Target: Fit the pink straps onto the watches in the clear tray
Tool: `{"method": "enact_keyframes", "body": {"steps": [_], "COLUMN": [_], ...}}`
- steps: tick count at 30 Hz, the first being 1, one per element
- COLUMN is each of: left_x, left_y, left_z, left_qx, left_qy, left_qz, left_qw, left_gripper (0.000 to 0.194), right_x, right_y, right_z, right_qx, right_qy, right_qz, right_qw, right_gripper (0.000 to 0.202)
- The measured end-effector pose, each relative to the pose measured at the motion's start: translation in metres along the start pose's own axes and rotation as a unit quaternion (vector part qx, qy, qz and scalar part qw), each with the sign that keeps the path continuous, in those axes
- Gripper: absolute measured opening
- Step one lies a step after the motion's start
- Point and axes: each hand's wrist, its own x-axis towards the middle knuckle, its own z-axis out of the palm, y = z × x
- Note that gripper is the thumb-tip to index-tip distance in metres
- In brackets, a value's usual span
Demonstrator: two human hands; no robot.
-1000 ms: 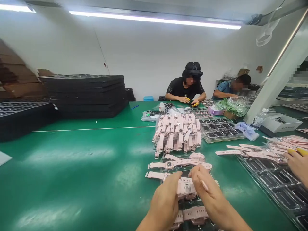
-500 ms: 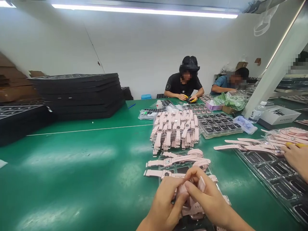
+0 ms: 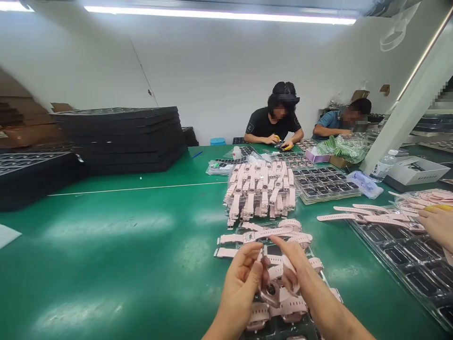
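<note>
Pink watch (image 3: 272, 289) pinched between left hand (image 3: 240, 283) and right hand (image 3: 297, 274) fingers could slip onto the clear tray (image 3: 279, 326) beneath it if either pinch loosens.

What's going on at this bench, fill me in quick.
A person's left hand and right hand together hold a pink watch just above a clear tray of more pink watches on the green table. Beyond lies a pile of finished watches. Another person's hand rests at the right edge beside loose straps. Two more people work at the far end.
</note>
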Motion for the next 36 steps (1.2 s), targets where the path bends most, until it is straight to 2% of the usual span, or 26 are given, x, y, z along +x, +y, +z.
{"method": "enact_keyframes", "body": {"steps": [3, 7, 11, 14, 18, 21, 25, 28, 33, 36], "left_x": [0.002, -0.002, -0.006, -0.008, -0.008, -0.008, -0.005, -0.003, -0.002, -0.002], "left_y": [-0.003, -0.005, -0.002, 0.000, 0.001, -0.001, -0.001, -0.001, -0.008, -0.007], "left_z": [-0.001, 0.003, 0.012, 0.016, 0.013, 0.010, 0.009, 0.010, 0.005, 0.003], "left_qx": [-0.099, -0.129, -0.124, -0.132, -0.131, -0.126, -0.098, -0.083, -0.083, -0.085], "left_qy": [0.011, -0.001, 0.007, 0.016, 0.010, 0.004, -0.008, -0.012, -0.020, -0.019], "left_qz": [-0.043, -0.071, -0.048, -0.037, -0.041, -0.047, -0.024, -0.020, -0.024, -0.044], "left_qw": [0.994, 0.989, 0.991, 0.990, 0.990, 0.991, 0.995, 0.996, 0.996, 0.995], "left_gripper": [0.040, 0.043, 0.045, 0.043, 0.043, 0.043, 0.039, 0.035, 0.039, 0.043], "right_x": [0.005, 0.012, 0.015, 0.015, 0.013, 0.011, 0.011, 0.011, 0.010, 0.009], "right_y": [0.006, 0.016, 0.016, 0.015, 0.016, 0.017, 0.021, 0.022, 0.016, 0.012], "right_z": [-0.002, 0.004, 0.011, 0.014, 0.015, 0.015, 0.013, 0.011, 0.012, 0.010], "right_qx": [-0.016, 0.061, 0.117, 0.113, 0.035, 0.021, 0.064, 0.030, -0.017, -0.008], "right_qy": [-0.007, 0.031, 0.070, 0.094, 0.055, 0.038, 0.074, 0.061, 0.066, 0.039], "right_qz": [-0.015, -0.042, -0.027, -0.029, -0.075, -0.094, -0.069, -0.044, -0.065, -0.074], "right_qw": [1.000, 0.997, 0.990, 0.989, 0.995, 0.995, 0.993, 0.997, 0.996, 0.996], "right_gripper": [0.041, 0.024, 0.026, 0.026, 0.016, 0.010, 0.013, 0.015, 0.011, 0.010]}}
